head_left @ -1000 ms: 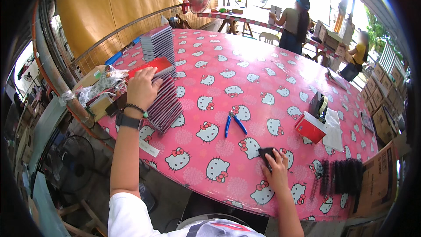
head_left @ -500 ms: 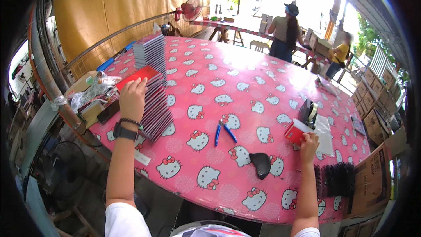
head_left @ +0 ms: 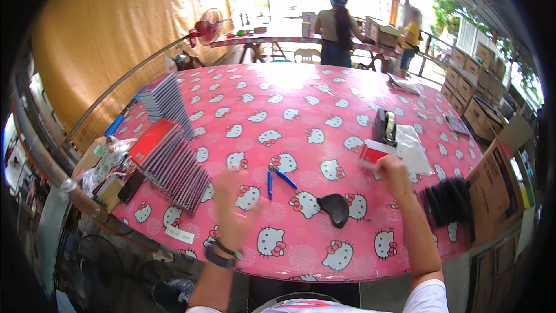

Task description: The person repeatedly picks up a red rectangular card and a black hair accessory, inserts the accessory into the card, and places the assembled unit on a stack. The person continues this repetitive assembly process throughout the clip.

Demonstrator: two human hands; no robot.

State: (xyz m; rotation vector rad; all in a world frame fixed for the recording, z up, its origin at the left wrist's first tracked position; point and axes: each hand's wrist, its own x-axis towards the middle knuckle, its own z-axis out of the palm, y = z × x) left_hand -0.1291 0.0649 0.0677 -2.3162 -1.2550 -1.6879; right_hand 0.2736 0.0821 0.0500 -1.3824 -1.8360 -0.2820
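Note:
My right hand [head_left: 394, 173] is closed on the edge of a small red and white booklet [head_left: 372, 152], just in front of a black tape dispenser [head_left: 380, 126]. My left hand [head_left: 231, 200] hangs over the table, smeared by motion, so its fingers cannot be read. To its left stands a stack of thin red-covered notebooks [head_left: 174, 168]. Blue-handled cutters [head_left: 285, 180] lie with handles spread between my hands. A dark, curved, rounded object [head_left: 337, 213] rests nearer to me.
Behind the notebooks rises another stack [head_left: 165, 101]. Plastic wrapping [head_left: 98, 171] clutters the left edge. A clear plastic sheet [head_left: 414, 152], black coils [head_left: 445, 202] and a cardboard box [head_left: 492, 188] are at the right. Two people stand at a far table [head_left: 272, 40].
My left hand has come off the red notebook stack and moved right, toward me. My right hand keeps hold of the booklet, which is tilted differently. The whole view has shifted.

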